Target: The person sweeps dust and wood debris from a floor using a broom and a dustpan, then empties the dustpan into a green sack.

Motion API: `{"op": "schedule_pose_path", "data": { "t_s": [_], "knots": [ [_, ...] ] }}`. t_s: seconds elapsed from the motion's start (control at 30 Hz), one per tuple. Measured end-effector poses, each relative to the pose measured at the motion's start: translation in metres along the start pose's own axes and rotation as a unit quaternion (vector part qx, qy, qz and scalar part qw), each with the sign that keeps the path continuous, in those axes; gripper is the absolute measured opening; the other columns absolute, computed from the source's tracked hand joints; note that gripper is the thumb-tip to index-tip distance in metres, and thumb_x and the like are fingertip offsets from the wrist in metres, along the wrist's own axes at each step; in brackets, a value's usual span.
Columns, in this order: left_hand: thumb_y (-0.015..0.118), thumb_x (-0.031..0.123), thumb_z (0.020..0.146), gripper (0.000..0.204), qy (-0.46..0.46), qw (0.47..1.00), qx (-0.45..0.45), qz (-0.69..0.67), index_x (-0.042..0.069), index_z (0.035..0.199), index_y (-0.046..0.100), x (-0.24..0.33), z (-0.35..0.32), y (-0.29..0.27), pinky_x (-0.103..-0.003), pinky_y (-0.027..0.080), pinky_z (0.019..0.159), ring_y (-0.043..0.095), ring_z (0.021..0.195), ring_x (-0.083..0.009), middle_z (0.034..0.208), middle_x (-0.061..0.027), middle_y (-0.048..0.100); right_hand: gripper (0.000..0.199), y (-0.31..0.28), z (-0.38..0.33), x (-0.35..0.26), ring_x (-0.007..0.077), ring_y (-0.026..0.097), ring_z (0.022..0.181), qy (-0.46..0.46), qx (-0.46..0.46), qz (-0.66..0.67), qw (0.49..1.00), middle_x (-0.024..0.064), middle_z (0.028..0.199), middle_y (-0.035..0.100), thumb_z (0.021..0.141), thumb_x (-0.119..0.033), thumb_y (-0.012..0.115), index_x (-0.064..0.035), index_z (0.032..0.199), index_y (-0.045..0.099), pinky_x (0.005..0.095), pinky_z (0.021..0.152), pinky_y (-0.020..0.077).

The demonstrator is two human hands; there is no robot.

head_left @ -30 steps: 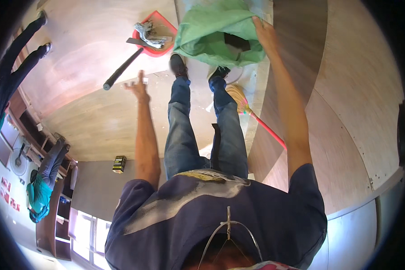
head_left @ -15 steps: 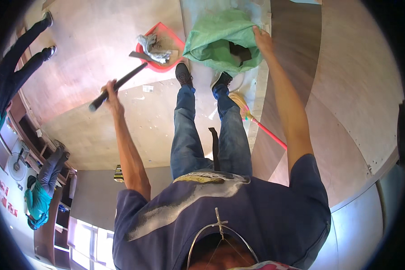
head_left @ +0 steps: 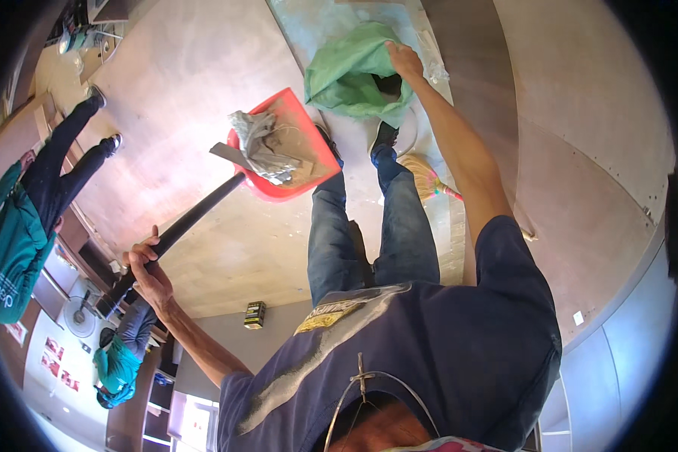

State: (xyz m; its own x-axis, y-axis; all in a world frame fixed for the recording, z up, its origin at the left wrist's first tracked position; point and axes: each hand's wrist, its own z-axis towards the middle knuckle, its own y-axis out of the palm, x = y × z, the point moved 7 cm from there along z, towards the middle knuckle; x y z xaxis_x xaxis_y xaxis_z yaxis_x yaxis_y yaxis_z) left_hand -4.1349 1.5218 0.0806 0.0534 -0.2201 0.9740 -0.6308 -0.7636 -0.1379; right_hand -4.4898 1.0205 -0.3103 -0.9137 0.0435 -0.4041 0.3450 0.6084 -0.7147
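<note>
My left hand (head_left: 149,275) is wrapped round the black handle (head_left: 203,209) of a red dustpan (head_left: 275,193), which is raised off the floor. In the pan lie a crumpled silvery-grey sheet (head_left: 260,145) and loose dirt. A dark flat strip (head_left: 231,155) juts over its edge near the handle. With my right hand (head_left: 405,62) I grip the rim of a green woven sack (head_left: 346,71) that stands beyond my feet. The sack's mouth gapes toward me; its inside is dark and I cannot make out what it holds.
A straw broom (head_left: 420,177) lies by my right foot, partly behind my forearm. A small dark-and-yellow box (head_left: 255,315) is on the floor at lower left. Two people in green tops, one standing (head_left: 19,233) and one farther off (head_left: 117,365), are at the left beside shelving.
The dustpan has come up and nearer to the sack, moving right, and appears larger. My left hand has moved lower and left in the view. My right hand still grips the sack.
</note>
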Motion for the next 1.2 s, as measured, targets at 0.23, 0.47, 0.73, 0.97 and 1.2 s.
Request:
{"op": "schedule_pose_path", "data": {
  "t_s": [0.23, 0.47, 0.73, 0.97, 1.2],
  "knots": [
    [0.051, 0.023, 0.097, 0.029, -0.017, 0.993, -0.108, -0.031, 0.01, 0.075, 0.039, -0.009, 0.029, 0.113, -0.061, 0.032, 0.105, 0.06, 0.082, -0.0233, 0.069, -0.0055, 0.047, 0.063, -0.01, -0.016, 0.018, 0.0377, 0.058, 0.105, -0.044, 0.024, -0.011, 0.999, 0.0206, 0.109, 0.063, 0.089, -0.062, 0.038, -0.0077, 0.108, 0.063, 0.0479, 0.087, 0.0455],
    [0.049, 0.015, 0.098, 0.025, -0.017, 0.993, -0.097, -0.069, 0.008, 0.074, 0.042, -0.031, 0.069, 0.197, -0.056, 0.04, 0.101, 0.06, 0.077, -0.0211, 0.068, -0.0058, 0.048, 0.056, -0.007, -0.058, 0.029, 0.0398, 0.056, 0.107, -0.141, -0.006, -0.007, 0.99, 0.0229, 0.109, 0.062, 0.088, -0.054, 0.048, -0.0062, 0.114, 0.058, 0.0475, 0.088, 0.0452],
    [0.056, 0.018, 0.096, 0.027, 0.015, 0.994, -0.095, -0.042, 0.008, 0.073, 0.044, -0.017, 0.093, 0.256, -0.049, 0.048, 0.095, 0.06, 0.073, -0.0196, 0.066, -0.0057, 0.049, 0.059, -0.014, -0.078, 0.099, 0.0413, 0.047, 0.116, -0.181, 0.058, 0.034, 0.981, 0.0241, 0.124, 0.047, 0.067, -0.007, 0.073, -0.0038, 0.121, 0.05, 0.044, 0.093, 0.0438],
    [0.057, 0.017, 0.095, 0.028, 0.03, 0.993, -0.114, -0.023, 0.008, 0.073, 0.044, -0.015, 0.105, 0.293, -0.047, 0.049, 0.092, 0.06, 0.071, -0.0197, 0.065, -0.0062, 0.049, 0.058, 0.01, -0.084, 0.21, 0.0364, 0.044, 0.12, 0.297, 0.223, 0.122, 0.921, 0.0201, 0.131, 0.044, 0.069, -0.02, 0.076, -0.0033, 0.119, 0.053, 0.0426, 0.097, 0.0426],
    [0.057, 0.018, 0.095, 0.03, 0.021, 0.989, -0.125, -0.072, 0.008, 0.07, 0.044, -0.027, 0.099, 0.338, -0.049, 0.049, 0.091, 0.058, 0.069, -0.0203, 0.064, -0.0069, 0.05, 0.023, 0.098, -0.085, 0.369, 0.0292, 0.06, 0.094, 0.368, 0.157, 0.35, 0.847, 0.0112, 0.104, 0.06, 0.085, -0.015, 0.058, -0.0043, 0.105, 0.054, 0.0428, 0.082, 0.0494]
  ]
}}
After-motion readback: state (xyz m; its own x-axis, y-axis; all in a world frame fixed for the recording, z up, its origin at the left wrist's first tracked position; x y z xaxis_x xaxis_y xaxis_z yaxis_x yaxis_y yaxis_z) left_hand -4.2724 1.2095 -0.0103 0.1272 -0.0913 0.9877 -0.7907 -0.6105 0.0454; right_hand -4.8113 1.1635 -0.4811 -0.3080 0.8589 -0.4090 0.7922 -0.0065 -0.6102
